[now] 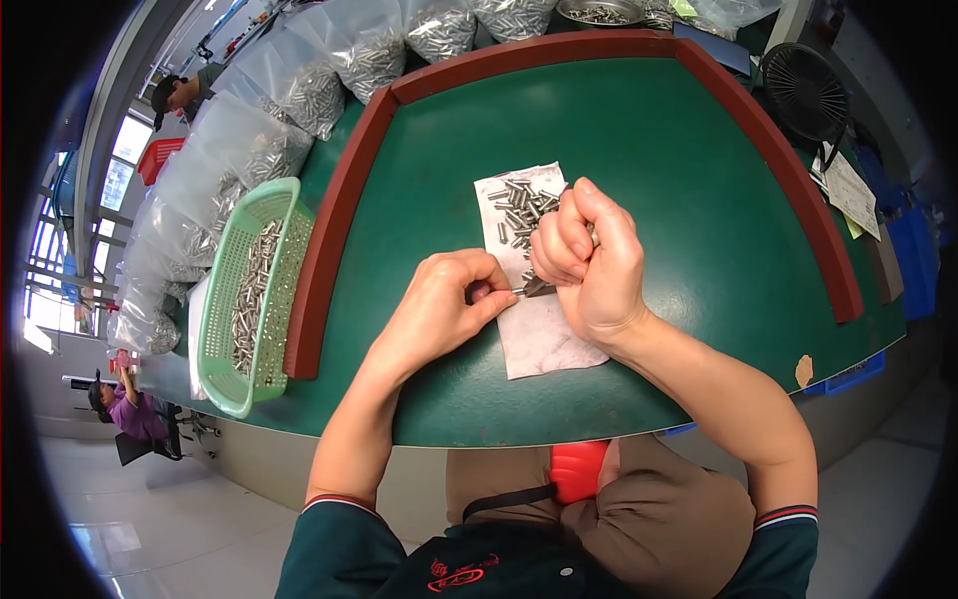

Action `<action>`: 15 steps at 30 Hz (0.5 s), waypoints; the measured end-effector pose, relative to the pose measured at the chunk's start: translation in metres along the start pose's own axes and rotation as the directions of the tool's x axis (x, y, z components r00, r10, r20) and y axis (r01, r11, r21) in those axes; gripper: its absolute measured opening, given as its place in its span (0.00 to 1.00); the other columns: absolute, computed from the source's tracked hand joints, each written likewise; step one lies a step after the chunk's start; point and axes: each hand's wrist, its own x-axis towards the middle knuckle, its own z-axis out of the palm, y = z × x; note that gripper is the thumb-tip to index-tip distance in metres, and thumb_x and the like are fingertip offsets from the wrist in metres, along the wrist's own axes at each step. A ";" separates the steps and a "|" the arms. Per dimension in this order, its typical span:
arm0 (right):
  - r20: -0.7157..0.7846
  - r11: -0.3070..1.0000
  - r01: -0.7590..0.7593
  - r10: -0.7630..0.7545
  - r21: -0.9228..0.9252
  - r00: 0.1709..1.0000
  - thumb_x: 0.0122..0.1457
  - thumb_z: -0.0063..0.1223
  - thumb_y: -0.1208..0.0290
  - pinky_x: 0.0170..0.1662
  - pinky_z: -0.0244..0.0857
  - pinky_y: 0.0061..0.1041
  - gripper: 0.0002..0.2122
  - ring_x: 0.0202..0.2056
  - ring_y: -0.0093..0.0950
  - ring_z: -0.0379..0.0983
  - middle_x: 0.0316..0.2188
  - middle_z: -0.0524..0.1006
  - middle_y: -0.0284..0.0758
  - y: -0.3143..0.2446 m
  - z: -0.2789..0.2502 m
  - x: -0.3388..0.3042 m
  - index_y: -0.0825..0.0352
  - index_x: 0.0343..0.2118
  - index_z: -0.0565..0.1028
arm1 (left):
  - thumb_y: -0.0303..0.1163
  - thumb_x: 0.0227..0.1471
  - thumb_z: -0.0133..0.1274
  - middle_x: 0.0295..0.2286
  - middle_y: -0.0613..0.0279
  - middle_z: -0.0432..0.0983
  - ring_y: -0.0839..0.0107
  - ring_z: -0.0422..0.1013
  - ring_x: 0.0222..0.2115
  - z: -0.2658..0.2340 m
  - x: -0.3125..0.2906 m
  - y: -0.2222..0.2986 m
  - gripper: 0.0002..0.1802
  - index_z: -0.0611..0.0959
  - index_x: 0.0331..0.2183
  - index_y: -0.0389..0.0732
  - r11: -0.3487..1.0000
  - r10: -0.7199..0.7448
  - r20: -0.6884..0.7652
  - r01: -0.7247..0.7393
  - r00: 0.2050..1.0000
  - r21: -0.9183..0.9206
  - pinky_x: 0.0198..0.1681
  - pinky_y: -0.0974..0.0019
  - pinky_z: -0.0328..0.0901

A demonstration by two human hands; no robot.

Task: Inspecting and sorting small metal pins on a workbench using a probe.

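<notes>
On the green felt-covered tabletop [679, 180] with its raised reddish-brown wooden rim [329, 220], near the middle, a crumpled white sheet of paper [544, 339] carrying a loose heap of small silver metal pins [517, 208] at its twelve o'clock end. Over the paper's middle, left hand [439, 304] curled into a loose fist, thumb and forefinger pinched on a single small silver pin [518, 291] pointing toward three o'clock. Directly at three o'clock of that, right hand [589, 260] closed in a fist, fingers wrapped around a dark slim tool [540, 289] whose tip meets the pin between both hands; more of the tool hidden inside the fist. Both hands close together, almost touching, just at six o'clock of the pin heap. At nine o'clock, outside the rim, a pale green perforated plastic basket [225, 299] holding a long row of similar silver pins. Beyond it, from nine round to twelve o'clock, a bank of clear plastic bags [299, 80] stuffed with the same metal parts. At one to two o'clock, off the tabletop, a small black round fan [803, 90] and some paper sheets [848, 190]. Far off at ten and eight o'clock, two other people at their own stations.
</notes>
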 end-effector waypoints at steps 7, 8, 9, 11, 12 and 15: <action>-0.028 0.998 -0.008 0.007 -0.055 1.000 0.58 0.32 0.63 0.15 0.39 0.18 0.19 0.11 0.16 0.44 0.06 0.53 0.26 0.001 0.005 0.000 0.61 0.10 0.53 | 0.23 0.39 0.57 0.13 0.69 0.63 0.82 0.57 0.15 0.001 0.000 -0.001 0.07 0.74 0.18 0.33 0.999 -0.031 0.001 0.031 1.000 -0.024 0.17 0.74 0.53; -0.028 0.998 -0.009 0.007 -0.055 1.000 0.58 0.32 0.63 0.15 0.39 0.18 0.19 0.11 0.16 0.44 0.06 0.53 0.26 0.002 0.006 0.000 0.61 0.10 0.53 | 0.23 0.39 0.56 0.13 0.69 0.64 0.82 0.57 0.15 0.001 0.000 -0.001 0.07 0.74 0.18 0.33 0.999 -0.041 0.008 0.041 0.999 -0.029 0.17 0.74 0.54; -0.022 0.996 0.001 -0.003 -0.084 1.000 0.58 0.32 0.64 0.15 0.39 0.18 0.19 0.11 0.15 0.45 0.06 0.53 0.26 0.004 0.006 0.001 0.61 0.10 0.53 | 0.23 0.39 0.56 0.13 0.69 0.64 0.82 0.57 0.15 0.001 0.000 -0.002 0.07 0.74 0.18 0.33 0.998 -0.051 0.015 0.052 0.999 -0.033 0.17 0.74 0.54; -0.017 0.993 0.009 -0.011 -0.113 1.000 0.58 0.33 0.64 0.15 0.40 0.18 0.19 0.11 0.15 0.46 0.07 0.53 0.26 0.006 0.008 0.002 0.62 0.10 0.53 | 0.23 0.37 0.56 0.13 0.63 0.65 0.77 0.60 0.15 0.001 0.001 0.002 0.06 0.74 0.18 0.32 0.997 -0.071 0.013 0.072 0.997 -0.031 0.19 0.71 0.56; -0.024 0.986 0.033 -0.037 -0.161 0.999 0.58 0.32 0.64 0.15 0.38 0.19 0.19 0.11 0.16 0.44 0.06 0.52 0.26 0.008 0.011 0.003 0.61 0.10 0.53 | 0.22 0.35 0.56 0.13 0.57 0.66 0.71 0.63 0.15 0.002 0.002 0.004 0.06 0.74 0.18 0.31 0.995 -0.090 0.010 0.090 0.996 -0.028 0.20 0.68 0.59; -0.021 0.971 0.059 -0.065 -0.231 0.998 0.59 0.31 0.64 0.14 0.37 0.19 0.19 0.10 0.16 0.42 0.06 0.52 0.26 0.011 0.013 0.005 0.60 0.10 0.53 | 0.22 0.35 0.55 0.12 0.56 0.66 0.70 0.63 0.15 0.002 0.004 0.009 0.06 0.74 0.17 0.31 0.997 -0.069 0.003 0.069 0.998 -0.024 0.20 0.68 0.59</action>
